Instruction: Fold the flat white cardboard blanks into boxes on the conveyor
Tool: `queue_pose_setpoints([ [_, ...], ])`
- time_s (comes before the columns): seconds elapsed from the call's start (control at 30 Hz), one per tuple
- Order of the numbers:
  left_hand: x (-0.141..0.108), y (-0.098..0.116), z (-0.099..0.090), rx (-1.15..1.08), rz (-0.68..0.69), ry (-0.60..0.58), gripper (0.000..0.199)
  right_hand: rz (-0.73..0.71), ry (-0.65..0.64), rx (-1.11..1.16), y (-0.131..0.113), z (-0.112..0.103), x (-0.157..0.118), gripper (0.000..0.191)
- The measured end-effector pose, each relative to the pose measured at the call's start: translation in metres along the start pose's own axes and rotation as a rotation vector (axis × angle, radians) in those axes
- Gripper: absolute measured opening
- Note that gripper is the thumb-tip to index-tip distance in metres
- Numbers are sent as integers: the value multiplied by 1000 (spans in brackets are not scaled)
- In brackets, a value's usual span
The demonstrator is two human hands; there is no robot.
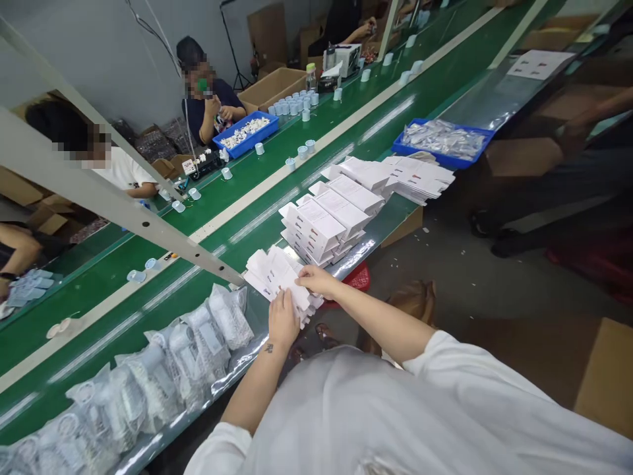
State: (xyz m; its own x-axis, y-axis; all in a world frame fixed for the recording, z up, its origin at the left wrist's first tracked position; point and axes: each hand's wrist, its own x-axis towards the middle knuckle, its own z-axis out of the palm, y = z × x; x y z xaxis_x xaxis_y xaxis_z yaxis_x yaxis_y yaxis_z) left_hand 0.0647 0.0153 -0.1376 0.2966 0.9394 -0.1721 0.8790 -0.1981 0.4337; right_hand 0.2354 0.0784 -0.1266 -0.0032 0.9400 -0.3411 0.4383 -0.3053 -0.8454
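Observation:
A pile of flattened white cartons (pixel 270 269) with small printed pictures lies at the bench edge in front of me. My left hand (pixel 283 318) grips the near side of the top carton, fingers over its face. At the same carton's right edge, my right hand (pixel 316 280) pinches the card between thumb and fingers. Just beyond, folded white boxes (pixel 321 224) are stacked in several layers with open end flaps. To the left, bubble-wrapped white items (pixel 182 356) in clear bags stand in a row along the bench.
A blue tray (pixel 465 158) of clear packets and more flat cartons (pixel 420 177) lie farther right. The green conveyor (pixel 237 244) carries light-blue cups (pixel 302 152). A slanted white post (pixel 143 224) crosses at left. Co-workers sit opposite; a person (pixel 583 132) is at right.

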Motion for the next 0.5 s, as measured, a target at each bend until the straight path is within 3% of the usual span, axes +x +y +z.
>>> queue_pose_setpoints([
  [0.07, -9, -2, -37, -129, 27, 115, 49, -104, -10, 55, -22, -11, -13, 36],
  [0.13, -20, -3, -80, -323, -17, 210, 37, -337, -36, 39, -46, -25, -32, 78],
  [0.2, -31, 0, -121, -565, -60, 207, 28, -665, -95, -88, -68, -37, -51, 119],
  [0.27, -41, 5, -152, -804, -88, 107, 31, -900, -145, -255, -86, -43, -67, 134],
  [0.37, -51, 8, -174, -1021, -91, 14, 44, -926, -108, -377, -101, -42, -79, 127],
  [0.43, -54, 5, -174, -1029, -91, 82, 46, -877, -74, -364, -104, -40, -79, 105],
  [0.5, -55, 0, -167, -863, -117, 230, 39, -816, -52, -288, -103, -37, -75, 70],
])
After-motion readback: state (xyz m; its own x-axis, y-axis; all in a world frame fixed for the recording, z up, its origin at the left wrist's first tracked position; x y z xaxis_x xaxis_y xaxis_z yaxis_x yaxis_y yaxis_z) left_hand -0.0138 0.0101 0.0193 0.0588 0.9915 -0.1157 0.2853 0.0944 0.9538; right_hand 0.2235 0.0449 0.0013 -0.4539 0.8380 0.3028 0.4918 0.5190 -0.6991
